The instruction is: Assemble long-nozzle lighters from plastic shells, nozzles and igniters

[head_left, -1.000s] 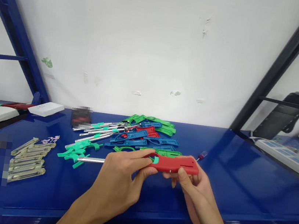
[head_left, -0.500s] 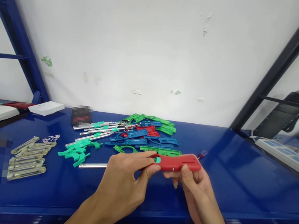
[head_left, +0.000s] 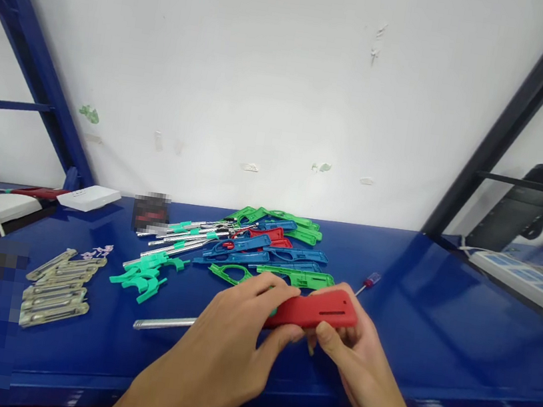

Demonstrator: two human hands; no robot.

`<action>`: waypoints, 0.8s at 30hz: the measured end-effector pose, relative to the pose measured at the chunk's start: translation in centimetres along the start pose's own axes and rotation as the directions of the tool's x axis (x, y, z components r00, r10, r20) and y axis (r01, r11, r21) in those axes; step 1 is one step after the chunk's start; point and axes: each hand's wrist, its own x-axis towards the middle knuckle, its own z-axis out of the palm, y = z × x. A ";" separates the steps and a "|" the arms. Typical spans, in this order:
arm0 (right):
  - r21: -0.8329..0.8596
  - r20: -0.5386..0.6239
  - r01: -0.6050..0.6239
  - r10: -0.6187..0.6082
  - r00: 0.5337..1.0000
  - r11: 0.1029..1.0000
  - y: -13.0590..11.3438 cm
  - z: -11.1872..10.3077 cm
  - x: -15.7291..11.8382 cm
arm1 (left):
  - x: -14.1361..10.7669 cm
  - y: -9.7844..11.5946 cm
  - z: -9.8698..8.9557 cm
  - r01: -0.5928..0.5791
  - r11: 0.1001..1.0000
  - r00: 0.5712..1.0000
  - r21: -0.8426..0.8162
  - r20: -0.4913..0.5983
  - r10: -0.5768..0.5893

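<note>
A red long-nosed gas lighter (head_left: 314, 308) is held between both hands above the front of the blue table. My left hand (head_left: 238, 333) is closed around its trigger end, and the metal tube (head_left: 164, 323) sticks out to the left beyond the knuckles. A bit of green trigger shows by the fingers; the rest is hidden. My right hand (head_left: 356, 350) grips the wide handle end, thumb in front at the lower edge. Behind the hands lie green casing halves (head_left: 296, 278) and blue casing halves (head_left: 294, 254). A small screwdriver (head_left: 369, 282) rests beyond my right hand.
Left of centre are green triggers (head_left: 143, 274), metal tubes (head_left: 179, 244) and clear fuel tanks (head_left: 60, 292). A white box (head_left: 89, 197) stands at the back left. Power strips lie at both sides, the right one (head_left: 523, 283) by a dark post. A white wall closes the back.
Both hands have lowered the lighter slightly and turned it, so its slotted broad face shows more. The tube's tip has dropped a little. The grips stay the same.
</note>
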 end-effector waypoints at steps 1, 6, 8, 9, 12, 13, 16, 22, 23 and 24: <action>-0.011 0.004 0.002 -0.002 1.000 1.000 -0.2 0.1 0.0 | 0.1 -0.1 -0.1 0.000 1.000 1.000 -0.024 0.020 0.001; -0.068 -0.011 0.047 -0.048 0.999 0.997 -0.9 0.5 -0.2 | 0.4 -0.4 -0.2 -0.043 0.995 0.999 -0.093 0.008 0.044; -0.080 -0.028 0.066 -0.069 0.997 0.995 -0.9 0.6 -0.4 | 0.3 -0.5 0.1 -0.061 0.991 0.998 -0.122 -0.021 0.059; -0.082 -0.036 0.075 -0.078 0.996 0.994 -0.9 0.6 -0.5 | 0.3 -0.5 0.2 -0.073 0.988 0.997 -0.136 -0.038 0.068; -0.077 -0.051 0.087 -0.091 0.995 0.993 -0.7 0.7 -0.7 | 0.5 -0.6 0.8 -0.141 0.980 0.982 -0.137 -0.147 0.121; -0.075 -0.049 0.086 -0.089 0.995 0.994 -0.6 0.7 -0.7 | 0.6 -0.6 1.0 -0.169 0.979 0.969 -0.114 -0.201 0.143; -0.068 -0.041 0.083 -0.086 0.995 0.994 -0.6 0.7 -0.7 | 0.6 -0.5 0.9 -0.220 0.975 0.941 -0.038 -0.271 0.202; 0.052 -0.011 0.099 -0.098 0.995 0.994 0.0 0.4 -0.6 | -0.2 -0.2 -0.4 -0.249 0.955 0.952 0.163 -0.142 0.273; 0.074 0.004 0.088 -0.089 0.996 0.993 0.2 0.3 -0.6 | -0.4 -0.2 -0.7 -0.248 0.945 0.955 0.214 -0.107 0.275; 0.091 0.016 0.074 -0.076 0.997 0.993 0.3 0.2 -0.7 | -0.6 -0.1 -1.0 -0.243 0.938 0.962 0.248 -0.061 0.265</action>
